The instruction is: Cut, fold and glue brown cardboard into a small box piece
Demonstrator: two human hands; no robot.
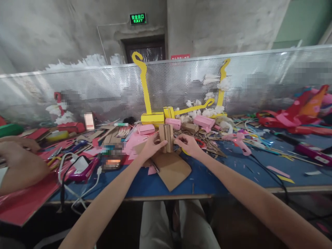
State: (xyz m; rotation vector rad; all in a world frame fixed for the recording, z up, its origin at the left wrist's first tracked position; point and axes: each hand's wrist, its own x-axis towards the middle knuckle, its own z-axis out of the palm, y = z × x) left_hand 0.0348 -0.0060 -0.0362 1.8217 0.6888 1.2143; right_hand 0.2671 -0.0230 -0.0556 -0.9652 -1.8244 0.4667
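A small brown cardboard block (166,138) stands upright near the middle of the blue table, over a flat brown cardboard sheet (173,170). My left hand (153,147) grips the block's left side, thumb across its front. Just right of the block is my right hand (188,144), thumb and forefinger pinched together; whether something small is between them cannot be made out. A thin dark tool (155,166) lies at the sheet's left edge. Behind the block are a yellow box with a tall hooked strip (152,118) and pink boxes (173,123).
A pink glue gun (240,141) with a black cord lies to the right. On the left are a purple power strip (84,170), white cables and another person's hand (23,166) by red sheets. Scraps and sticks litter the table (207,180). A perforated metal screen (178,79) stands behind.
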